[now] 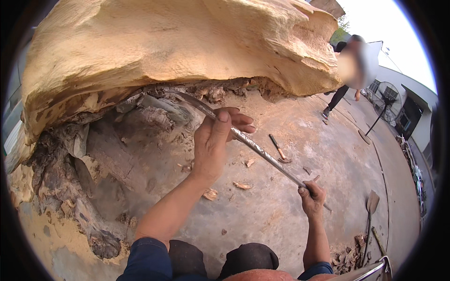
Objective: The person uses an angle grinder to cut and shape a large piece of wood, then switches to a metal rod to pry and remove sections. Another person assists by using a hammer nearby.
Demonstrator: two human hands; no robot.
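A long metal pry bar (267,157) slants across the middle, its curved, flattened end reaching up beneath a huge pale carved wood piece (187,42). My left hand (213,143) holds the bar near that curved end, thumb over the metal and fingers partly stretched on the far side. Lower down and to the right, my right hand (312,199) is wrapped round the bar close to its other end. Dark, ragged root wood (161,112) lies under the pale overhang, around the bar's tip. Whether the tip touches it, I cannot tell.
On the concrete floor lie a short-handled tool (277,146) with a curved head and several wood chips (242,185). Gnarled roots (70,196) spread at left. A shovel (372,203) lies at right. Farther back are a standing fan (389,96) and a person (336,97) in dark clothes.
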